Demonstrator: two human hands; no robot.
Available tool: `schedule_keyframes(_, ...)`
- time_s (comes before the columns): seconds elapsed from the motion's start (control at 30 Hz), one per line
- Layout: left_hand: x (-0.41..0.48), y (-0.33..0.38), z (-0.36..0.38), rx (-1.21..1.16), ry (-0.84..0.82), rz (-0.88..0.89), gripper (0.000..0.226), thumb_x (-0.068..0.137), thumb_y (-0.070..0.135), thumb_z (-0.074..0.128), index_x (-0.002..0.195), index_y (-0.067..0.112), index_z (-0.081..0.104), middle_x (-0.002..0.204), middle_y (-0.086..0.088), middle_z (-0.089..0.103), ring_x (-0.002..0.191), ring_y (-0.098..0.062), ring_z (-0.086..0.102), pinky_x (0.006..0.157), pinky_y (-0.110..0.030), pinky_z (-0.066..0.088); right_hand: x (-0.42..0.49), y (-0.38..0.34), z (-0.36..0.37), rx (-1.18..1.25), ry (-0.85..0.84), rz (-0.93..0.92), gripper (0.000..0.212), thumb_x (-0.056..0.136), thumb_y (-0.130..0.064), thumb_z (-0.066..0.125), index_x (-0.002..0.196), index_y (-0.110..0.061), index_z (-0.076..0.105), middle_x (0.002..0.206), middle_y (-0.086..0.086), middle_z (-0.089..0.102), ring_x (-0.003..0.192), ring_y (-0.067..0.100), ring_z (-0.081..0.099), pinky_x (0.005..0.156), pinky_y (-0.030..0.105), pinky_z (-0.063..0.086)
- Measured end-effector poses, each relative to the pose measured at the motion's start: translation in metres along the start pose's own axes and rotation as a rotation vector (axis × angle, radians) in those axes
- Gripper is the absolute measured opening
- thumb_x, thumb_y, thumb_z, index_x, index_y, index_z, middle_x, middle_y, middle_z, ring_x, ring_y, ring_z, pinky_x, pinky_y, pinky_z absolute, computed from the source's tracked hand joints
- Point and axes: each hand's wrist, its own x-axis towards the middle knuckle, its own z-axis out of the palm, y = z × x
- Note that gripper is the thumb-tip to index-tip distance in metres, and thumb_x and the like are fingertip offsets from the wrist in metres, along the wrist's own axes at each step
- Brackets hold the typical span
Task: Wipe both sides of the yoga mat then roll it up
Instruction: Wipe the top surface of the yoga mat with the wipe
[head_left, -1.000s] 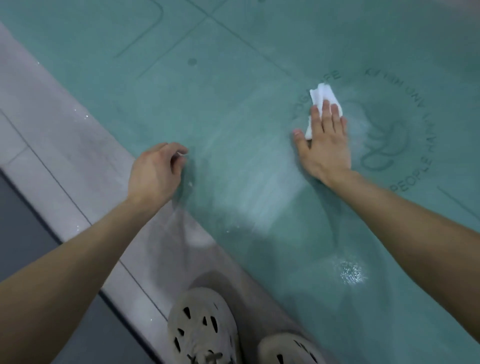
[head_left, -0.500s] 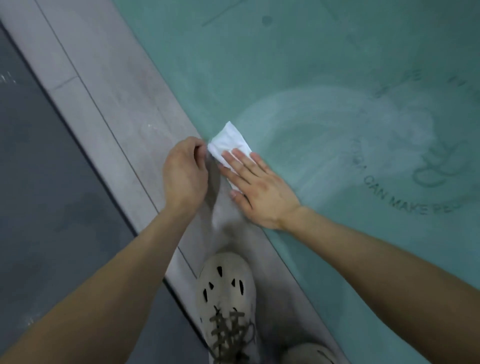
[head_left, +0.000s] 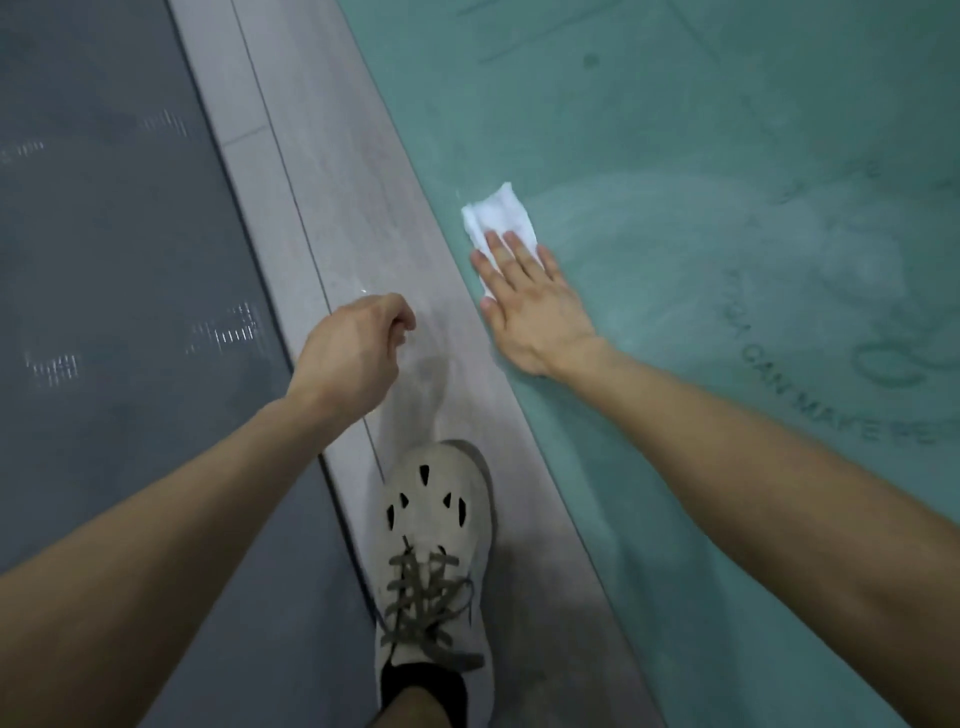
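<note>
Matt rubbery mat (head_left: 675, 130), soft white cloth (head_left: 501, 218), smooth wood-look floor (head_left: 353, 171).

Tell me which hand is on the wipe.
The right hand: it lies flat, fingers straight, pressing the white wipe onto the teal yoga mat near its edge. The left hand hovers loosely curled over the grey floor, holding nothing visible.

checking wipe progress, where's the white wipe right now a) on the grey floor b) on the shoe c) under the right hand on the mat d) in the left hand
c: the right hand presses the white wipe with flat fingers onto the yoga mat near its edge
</note>
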Motion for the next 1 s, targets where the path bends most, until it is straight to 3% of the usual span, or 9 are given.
schedule_keyframes(0.1,-0.007,0.028,0.0,0.125,-0.091,0.065,0.041,0.09,-0.004,0.053,0.117,0.023,0.069,0.112,0.004,0.068,0.101,-0.021,0.067,0.083,-0.043,0.057,-0.027,-0.004,0.009,0.013,0.027,-0.027,0.064,0.108,-0.044,0.013,0.169,-0.022,0.014,0.177,0.001,0.001,0.163,0.02,-0.002,0.131,0.05,0.006)
schedule_keyframes(0.27,-0.019,0.066,-0.029,0.265,-0.118,0.084,0.027,0.099,0.025,0.058,0.124,0.027,0.064,0.116,0.005,0.068,0.099,-0.023,0.066,0.088,-0.044,0.057,-0.083,-0.002,0.015,0.071,-0.005,-0.025,0.063,0.11,-0.047,0.016,0.168,-0.025,0.018,0.177,-0.002,0.004,0.163,0.019,-0.001,0.131,0.051,0.003)
schedule_keyframes(0.33,-0.027,0.074,-0.031,0.302,-0.178,0.05,0.029,0.098,0.031,0.059,0.127,0.028,0.063,0.118,0.004,0.068,0.104,-0.024,0.066,0.092,-0.044,0.056,-0.118,-0.002,0.013,0.07,0.009,-0.023,0.06,0.11,-0.046,0.02,0.164,-0.024,0.032,0.174,0.002,0.021,0.161,0.024,0.016,0.129,0.055,0.01)
schedule_keyframes(0.4,-0.032,0.082,-0.026,0.332,-0.234,0.027,0.032,0.098,0.034,0.06,0.129,0.028,0.063,0.121,0.004,0.068,0.109,-0.024,0.065,0.094,-0.044,0.056,-0.143,-0.002,0.011,0.041,0.115,-0.049,0.048,0.108,-0.041,0.031,0.14,-0.018,0.059,0.145,0.009,0.055,0.135,0.035,0.046,0.121,0.057,0.026)
schedule_keyframes(0.47,-0.028,0.087,-0.008,0.309,-0.217,-0.006,0.033,0.098,0.034,0.059,0.13,0.027,0.063,0.123,0.002,0.068,0.11,-0.026,0.065,0.095,-0.045,0.056,-0.149,0.004,0.01,0.012,0.256,-0.057,0.032,0.103,-0.034,0.046,0.12,-0.014,0.065,0.115,0.011,0.061,0.109,0.036,0.054,0.111,0.054,0.037)
schedule_keyframes(0.53,-0.02,0.095,0.016,0.258,-0.136,-0.048,0.034,0.099,0.03,0.056,0.133,0.025,0.062,0.125,-0.003,0.066,0.111,-0.03,0.065,0.095,-0.047,0.056,-0.142,0.011,0.014,0.001,0.287,-0.039,0.048,0.099,-0.036,0.052,0.141,-0.014,0.055,0.134,0.012,0.057,0.127,0.036,0.051,0.118,0.055,0.032)
schedule_keyframes(0.63,-0.022,0.098,0.039,0.195,-0.046,-0.093,0.037,0.101,0.027,0.053,0.137,0.022,0.061,0.13,-0.008,0.063,0.114,-0.033,0.064,0.094,-0.048,0.056,-0.121,0.02,0.019,-0.035,0.202,-0.119,0.068,0.105,-0.047,0.035,0.167,-0.022,0.021,0.175,0.007,0.018,0.162,0.025,0.01,0.131,0.052,0.009)
schedule_keyframes(0.8,-0.045,0.068,0.038,0.263,-0.143,-0.082,0.04,0.101,0.031,0.052,0.14,0.023,0.058,0.136,-0.006,0.059,0.12,-0.034,0.061,0.093,-0.049,0.055,-0.086,0.008,0.02,-0.024,0.031,-0.107,0.068,0.103,-0.042,0.019,0.169,-0.025,0.013,0.177,0.005,0.008,0.163,0.022,0.0,0.132,0.047,0.0)
schedule_keyframes(1.0,-0.046,0.051,0.047,0.235,-0.065,-0.047,0.037,0.106,0.036,0.046,0.136,0.02,0.062,0.135,-0.008,0.061,0.119,-0.035,0.06,0.092,-0.05,0.055,-0.09,-0.005,0.024,-0.008,0.087,-0.036,0.07,0.1,-0.037,0.021,0.168,-0.019,0.021,0.175,0.004,0.018,0.163,0.024,0.008,0.131,0.048,0.007)
